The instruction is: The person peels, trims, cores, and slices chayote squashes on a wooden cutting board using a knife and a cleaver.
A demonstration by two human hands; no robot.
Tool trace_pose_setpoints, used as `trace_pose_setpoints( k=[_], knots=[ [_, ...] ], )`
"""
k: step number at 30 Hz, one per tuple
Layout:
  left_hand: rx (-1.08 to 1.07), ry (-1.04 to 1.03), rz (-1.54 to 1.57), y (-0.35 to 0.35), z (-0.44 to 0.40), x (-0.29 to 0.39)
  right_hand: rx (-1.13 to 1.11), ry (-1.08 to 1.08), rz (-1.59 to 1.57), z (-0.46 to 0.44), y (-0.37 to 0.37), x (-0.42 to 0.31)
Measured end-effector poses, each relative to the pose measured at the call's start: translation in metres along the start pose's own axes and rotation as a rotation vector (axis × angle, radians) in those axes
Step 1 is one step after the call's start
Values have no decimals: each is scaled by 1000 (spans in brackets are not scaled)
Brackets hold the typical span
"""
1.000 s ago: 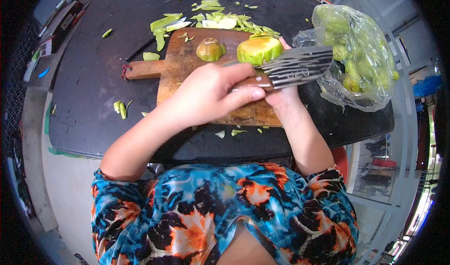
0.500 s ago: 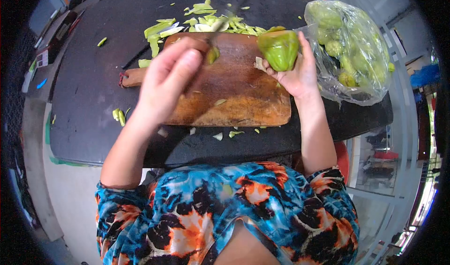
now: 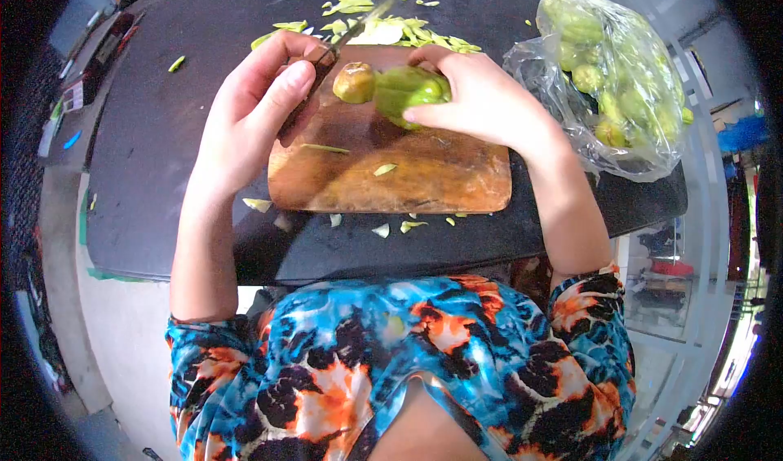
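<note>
My left hand is closed around the brown handle of a knife, its blade slanting up and to the right above the board. My right hand has its fingers and thumb round a green chayote, slightly blurred, over the wooden cutting board. Between the two hands sits a smaller, brownish-yellow chayote piece, close beside the chayote. A few thin slivers lie on the board.
Behind the board, a pile of pale green slices is spread on the dark table. A clear plastic bag full of chayotes stands at the right. Scraps are scattered along the front edge.
My right hand has swung left from beside the bag, bringing the chayote over the board, and now grips it from the right. My left hand has moved slightly left and up with the knife.
</note>
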State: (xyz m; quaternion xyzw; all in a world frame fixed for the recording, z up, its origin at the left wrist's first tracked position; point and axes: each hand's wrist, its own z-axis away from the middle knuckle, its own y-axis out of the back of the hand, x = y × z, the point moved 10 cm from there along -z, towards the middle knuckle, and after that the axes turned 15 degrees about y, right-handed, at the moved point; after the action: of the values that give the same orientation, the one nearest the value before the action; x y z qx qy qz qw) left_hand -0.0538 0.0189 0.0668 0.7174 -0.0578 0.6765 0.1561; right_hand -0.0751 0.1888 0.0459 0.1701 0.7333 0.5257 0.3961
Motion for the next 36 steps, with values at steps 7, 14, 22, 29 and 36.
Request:
trace_pose_setpoints(
  k=[7,14,22,29,36],
  knots=[
    [66,50,-73,35,1,5,347,97,-49,-15,8,14],
    [113,110,-37,51,0,0,441,46,-330,-23,-23,49],
    [35,110,-129,28,7,8,444,57,-117,23,19,12],
    [-66,207,-271,4,14,7,295,-16,36,35,20,8],
    [-71,258,-350,1,12,1,445,0,-106,49,4,20]
  ],
)
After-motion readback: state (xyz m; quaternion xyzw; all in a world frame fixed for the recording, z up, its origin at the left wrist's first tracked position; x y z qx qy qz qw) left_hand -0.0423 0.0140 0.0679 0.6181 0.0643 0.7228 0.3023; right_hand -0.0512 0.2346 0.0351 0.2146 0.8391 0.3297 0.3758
